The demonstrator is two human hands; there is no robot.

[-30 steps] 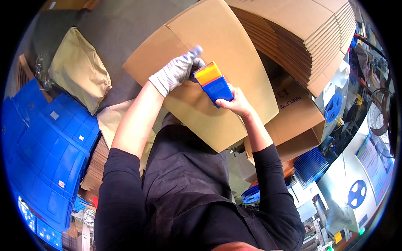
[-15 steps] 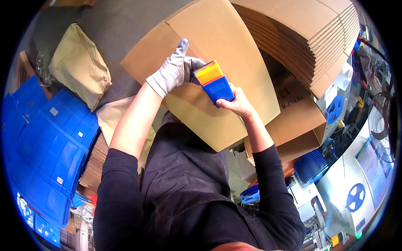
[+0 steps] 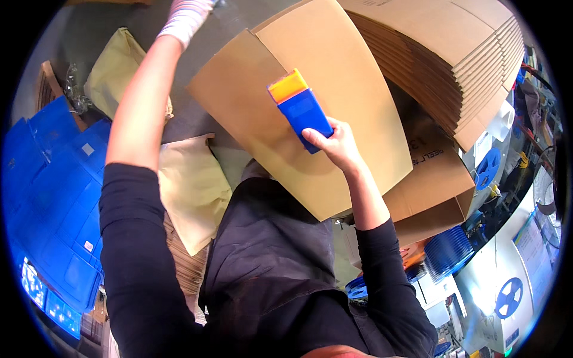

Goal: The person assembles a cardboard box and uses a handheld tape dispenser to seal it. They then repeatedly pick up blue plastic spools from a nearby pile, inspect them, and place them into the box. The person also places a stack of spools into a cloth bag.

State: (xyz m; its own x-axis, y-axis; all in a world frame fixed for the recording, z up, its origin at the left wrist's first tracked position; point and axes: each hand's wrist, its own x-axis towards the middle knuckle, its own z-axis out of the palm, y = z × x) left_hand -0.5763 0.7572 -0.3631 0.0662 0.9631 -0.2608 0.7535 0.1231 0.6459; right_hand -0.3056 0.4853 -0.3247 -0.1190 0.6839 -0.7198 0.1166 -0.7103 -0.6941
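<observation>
In my right hand (image 3: 339,146) is a blue hand-held tape dispenser (image 3: 303,116) with a yellow-orange end, tilted up and to the left. My bare thumb lies across its lower part, and the other fingers are mostly hidden behind it. Below the dispenser lies a large brown cardboard box (image 3: 352,77) with its panels closed and a seam between them. My left hand (image 3: 186,17), in a pale knitted glove, is stretched far forward at the upper edge, beyond the box's left corner. Its fingers are mostly cut off by the picture's edge, so what they hold cannot be made out.
Flattened cartons (image 3: 444,65) are stacked at the far right, above an open cardboard box (image 3: 433,179). Blue plastic bins (image 3: 59,197) stand at the left. Pale paper sacks (image 3: 194,185) lie beside my left arm. A white machine with a blue reel (image 3: 509,298) is at the right.
My left hand has left the tape dispenser's yellow end and swung forward and left to the upper edge. The right hand keeps hold of the dispenser, nearly in place.
</observation>
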